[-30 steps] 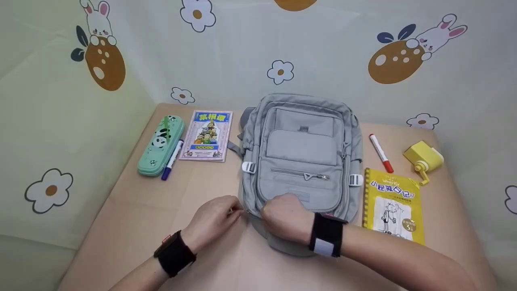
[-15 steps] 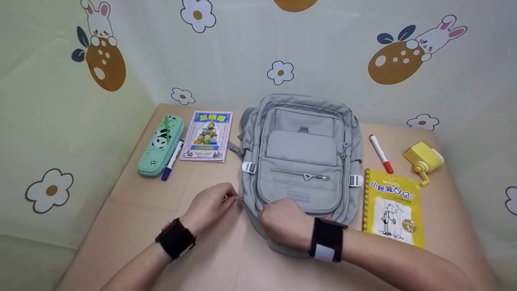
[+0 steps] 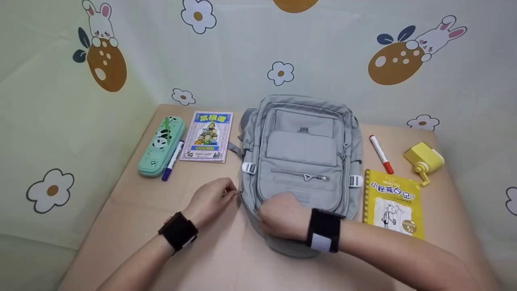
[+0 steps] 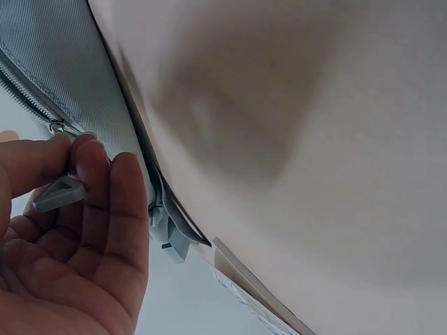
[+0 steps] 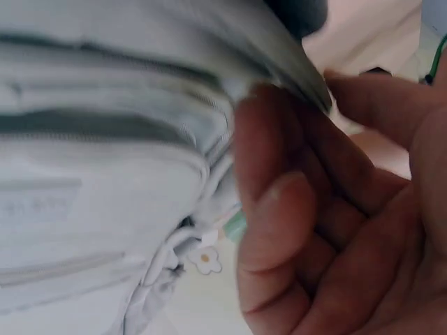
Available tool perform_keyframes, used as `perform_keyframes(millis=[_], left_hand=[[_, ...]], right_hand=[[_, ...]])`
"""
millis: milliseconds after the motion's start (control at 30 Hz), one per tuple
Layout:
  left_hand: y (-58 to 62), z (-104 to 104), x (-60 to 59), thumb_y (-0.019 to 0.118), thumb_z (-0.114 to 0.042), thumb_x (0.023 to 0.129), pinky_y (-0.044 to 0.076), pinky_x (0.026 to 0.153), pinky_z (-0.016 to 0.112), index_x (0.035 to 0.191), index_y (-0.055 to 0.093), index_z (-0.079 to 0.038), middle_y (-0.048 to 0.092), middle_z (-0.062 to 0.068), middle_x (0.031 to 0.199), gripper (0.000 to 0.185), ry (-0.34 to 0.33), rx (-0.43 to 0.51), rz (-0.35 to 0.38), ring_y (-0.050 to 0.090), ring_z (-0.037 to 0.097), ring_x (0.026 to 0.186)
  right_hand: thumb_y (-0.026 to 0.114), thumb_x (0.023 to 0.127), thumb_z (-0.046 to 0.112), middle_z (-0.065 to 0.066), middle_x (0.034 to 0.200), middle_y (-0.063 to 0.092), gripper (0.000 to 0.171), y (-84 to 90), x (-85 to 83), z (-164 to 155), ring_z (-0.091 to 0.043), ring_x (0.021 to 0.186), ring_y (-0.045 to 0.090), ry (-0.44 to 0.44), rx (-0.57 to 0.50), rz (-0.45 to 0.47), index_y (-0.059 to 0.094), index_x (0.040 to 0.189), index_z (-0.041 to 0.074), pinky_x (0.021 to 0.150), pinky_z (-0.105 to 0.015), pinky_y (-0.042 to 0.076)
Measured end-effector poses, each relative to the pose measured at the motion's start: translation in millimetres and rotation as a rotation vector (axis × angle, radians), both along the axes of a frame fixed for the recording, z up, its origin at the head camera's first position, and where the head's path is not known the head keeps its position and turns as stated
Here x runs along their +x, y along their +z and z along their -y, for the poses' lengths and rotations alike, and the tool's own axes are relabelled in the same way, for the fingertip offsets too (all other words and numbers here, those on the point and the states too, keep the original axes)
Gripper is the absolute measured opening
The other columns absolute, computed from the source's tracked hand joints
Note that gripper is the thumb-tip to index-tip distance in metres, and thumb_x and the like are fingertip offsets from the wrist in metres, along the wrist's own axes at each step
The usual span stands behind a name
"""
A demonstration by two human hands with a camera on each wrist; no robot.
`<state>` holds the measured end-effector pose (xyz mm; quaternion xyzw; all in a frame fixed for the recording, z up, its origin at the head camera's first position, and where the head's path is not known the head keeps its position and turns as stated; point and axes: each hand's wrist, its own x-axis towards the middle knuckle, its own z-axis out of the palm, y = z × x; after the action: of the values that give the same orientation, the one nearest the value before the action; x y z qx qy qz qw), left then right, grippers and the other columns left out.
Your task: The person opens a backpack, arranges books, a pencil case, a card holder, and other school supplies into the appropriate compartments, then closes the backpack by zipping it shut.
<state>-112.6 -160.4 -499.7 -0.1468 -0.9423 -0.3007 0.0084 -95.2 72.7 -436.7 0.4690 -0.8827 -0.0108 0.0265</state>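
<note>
Grey fabric: the backpack (image 3: pixel 301 161) lies flat, front up, mid-table (image 3: pixel 133 218); it is the landmark for everything below.
Left hand: the left hand (image 3: pixel 212 200) sits at the backpack's lower left edge, thumb and fingers (image 4: pixel 91 157) pinched on a grey triangular zipper pull (image 4: pixel 59 193) that hangs from the side zip.
Right hand: the right hand (image 3: pixel 280 216) lies on the backpack's near end, fingers (image 5: pixel 269 209) curled round its bottom edge, gripping the fabric.
Left of the backpack: a picture book (image 3: pixel 207 136), then a purple marker (image 3: pixel 172 160) and a green panda pencil case (image 3: pixel 161 145).
Right of the backpack: a red marker (image 3: pixel 381 154), a yellow spiral book (image 3: pixel 394 202), a yellow sharpener (image 3: pixel 423 159).
</note>
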Motion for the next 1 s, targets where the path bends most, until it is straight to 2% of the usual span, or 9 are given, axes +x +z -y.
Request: perform_keyframes(millis=[67, 233, 400, 500, 567, 667, 800, 1000], left_hand=[[0.7, 0.9, 1.0, 0.073, -0.013, 0.094, 0.053, 0.077, 0.039, 0.090, 0.067, -0.018, 0.067, -0.005, 0.088, 0.008, 0.009, 0.000, 0.012, 0.066, 0.017, 0.085], [0.5, 1.4, 1.8, 0.073, -0.013, 0.095, 0.053, 0.078, 0.039, 0.091, 0.067, -0.018, 0.068, -0.005, 0.089, 0.008, 0.020, 0.003, 0.032, 0.066, 0.017, 0.085], [0.7, 0.6, 1.7, 0.073, -0.015, 0.095, 0.053, 0.079, 0.039, 0.092, 0.067, -0.018, 0.068, -0.005, 0.090, 0.007, 0.020, 0.008, 0.054, 0.066, 0.016, 0.086], [0.2, 0.8, 1.7, 0.073, -0.016, 0.095, 0.052, 0.079, 0.038, 0.092, 0.067, -0.019, 0.067, -0.006, 0.089, 0.007, 0.020, 0.006, 0.057, 0.066, 0.016, 0.086], [-0.2, 0.8, 2.0, 0.072, -0.017, 0.096, 0.052, 0.079, 0.038, 0.092, 0.067, -0.019, 0.067, -0.006, 0.089, 0.007, 0.019, 0.007, 0.055, 0.066, 0.016, 0.086], [0.0, 0.8, 2.0, 0.073, -0.017, 0.096, 0.052, 0.080, 0.039, 0.091, 0.067, -0.020, 0.067, -0.006, 0.089, 0.007, 0.024, 0.009, 0.052, 0.066, 0.016, 0.086], [1.2, 1.0, -0.1, 0.072, -0.017, 0.096, 0.052, 0.081, 0.039, 0.092, 0.067, -0.019, 0.068, -0.006, 0.090, 0.006, 0.031, 0.015, 0.060, 0.066, 0.017, 0.087], [0.3, 2.9, -7.6, 0.071, -0.015, 0.096, 0.053, 0.081, 0.039, 0.091, 0.067, -0.019, 0.067, -0.006, 0.090, 0.008, 0.041, 0.013, 0.059, 0.066, 0.017, 0.087]], right_hand=[[0.071, 0.085, 0.029, 0.005, 0.048, 0.041, 0.042, 7.9, -9.0, 6.1, -0.017, 0.042, 0.042, -0.040, 0.008, 0.063, 0.046, 0.052, 0.018, 0.038, -0.036, 0.038], [0.071, 0.087, 0.038, 0.005, 0.049, 0.039, 0.048, 18.6, -29.9, 26.1, -0.019, 0.045, 0.044, -0.100, 0.085, 0.130, 0.045, 0.052, 0.018, 0.042, -0.039, 0.042], [0.069, 0.089, 0.053, 0.004, 0.052, 0.045, 0.055, 11.5, -39.1, 46.0, -0.018, 0.049, 0.049, -0.148, 0.231, 0.163, 0.048, 0.054, 0.016, 0.047, -0.041, 0.048], [0.070, 0.088, 0.057, 0.003, 0.053, 0.049, 0.055, 4.2, -41.8, 54.3, -0.017, 0.051, 0.051, -0.174, 0.284, 0.171, 0.051, 0.056, 0.016, 0.050, -0.041, 0.049], [0.072, 0.086, 0.053, 0.003, 0.053, 0.051, 0.052, -0.8, -42.5, 56.8, -0.017, 0.051, 0.052, -0.185, 0.289, 0.162, 0.052, 0.056, 0.016, 0.051, -0.041, 0.050], [0.072, 0.085, 0.039, 0.002, 0.054, 0.051, 0.043, -6.2, -42.4, 56.9, -0.018, 0.051, 0.052, -0.187, 0.248, 0.141, 0.052, 0.056, 0.015, 0.048, -0.042, 0.049], [0.066, 0.086, 0.022, 0.001, 0.053, 0.050, 0.035, -11.6, -39.6, 53.4, -0.020, 0.050, 0.051, -0.157, 0.174, 0.117, 0.049, 0.056, 0.015, 0.046, -0.041, 0.048], [0.062, 0.091, 0.021, 0.000, 0.054, 0.051, 0.036, -15.8, -34.5, 49.2, -0.021, 0.051, 0.054, -0.136, 0.113, 0.086, 0.051, 0.058, 0.014, 0.044, -0.040, 0.048]])
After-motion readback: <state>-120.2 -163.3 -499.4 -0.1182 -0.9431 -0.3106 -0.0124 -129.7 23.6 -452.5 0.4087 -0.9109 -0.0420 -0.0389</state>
